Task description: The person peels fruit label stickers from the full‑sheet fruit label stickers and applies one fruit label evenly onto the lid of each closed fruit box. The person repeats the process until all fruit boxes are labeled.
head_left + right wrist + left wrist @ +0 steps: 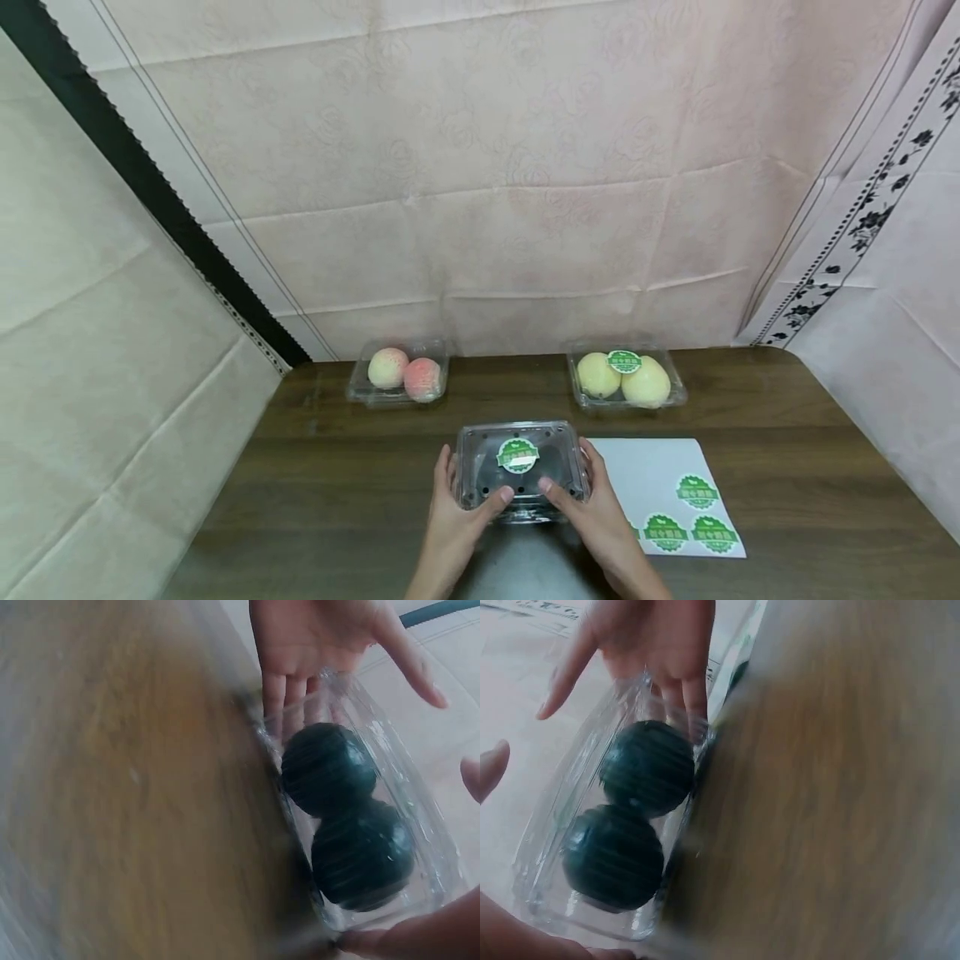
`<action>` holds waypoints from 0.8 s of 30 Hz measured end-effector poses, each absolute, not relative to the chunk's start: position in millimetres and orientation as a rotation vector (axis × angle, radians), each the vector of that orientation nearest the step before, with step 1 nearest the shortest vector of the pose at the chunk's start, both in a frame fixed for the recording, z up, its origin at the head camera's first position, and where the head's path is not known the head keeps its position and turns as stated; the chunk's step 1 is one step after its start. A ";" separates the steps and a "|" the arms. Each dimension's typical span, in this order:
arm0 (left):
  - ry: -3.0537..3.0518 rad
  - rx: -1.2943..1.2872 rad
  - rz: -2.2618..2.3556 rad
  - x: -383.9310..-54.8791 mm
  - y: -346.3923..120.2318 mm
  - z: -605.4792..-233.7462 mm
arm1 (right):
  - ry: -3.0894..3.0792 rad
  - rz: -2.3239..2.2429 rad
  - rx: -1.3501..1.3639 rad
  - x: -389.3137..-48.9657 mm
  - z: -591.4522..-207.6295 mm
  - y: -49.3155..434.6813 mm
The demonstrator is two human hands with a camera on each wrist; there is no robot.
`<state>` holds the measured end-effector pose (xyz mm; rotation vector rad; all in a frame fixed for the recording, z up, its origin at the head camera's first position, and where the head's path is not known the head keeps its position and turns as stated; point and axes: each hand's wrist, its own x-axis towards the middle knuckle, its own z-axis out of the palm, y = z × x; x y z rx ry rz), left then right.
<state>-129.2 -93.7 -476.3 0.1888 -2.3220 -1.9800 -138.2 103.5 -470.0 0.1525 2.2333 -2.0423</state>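
A clear plastic clamshell box (558, 442) with a green-and-white round sticker (517, 455) on its lid is held between both hands over the table. Inside sit two dark green round fruits (646, 766), also visible through the plastic in the right wrist view. My left hand (453, 521) grips the left side, its thumb at the lid's front edge. On the opposite side my right hand (603, 521) grips likewise, with its thumb toward the lid. Both wrist views show fingers against the box's ends; whether they reach beneath it I cannot tell.
At the back left stands a clear box (367, 393) with two peaches (387, 367). A second box (678, 392) at the back right holds two pale yellow-green fruits (597, 375) under a green sticker. Right of my hands lies a white sheet (641, 475) bearing several green stickers.
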 end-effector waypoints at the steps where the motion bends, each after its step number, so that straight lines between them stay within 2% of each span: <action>1: -2.284 0.196 -2.009 -128.3 -92.1 -477.0 | 2.218 -2.050 0.178 -138.3 -470.1 102.8; 16: -2.083 0.332 -2.123 -124.0 -77.0 -479.7 | 2.164 -2.113 0.297 -134.3 -479.9 98.6; 24: -2.064 0.310 -2.130 -119.2 -78.3 -483.0 | 2.197 -2.113 0.272 -131.6 -484.1 95.5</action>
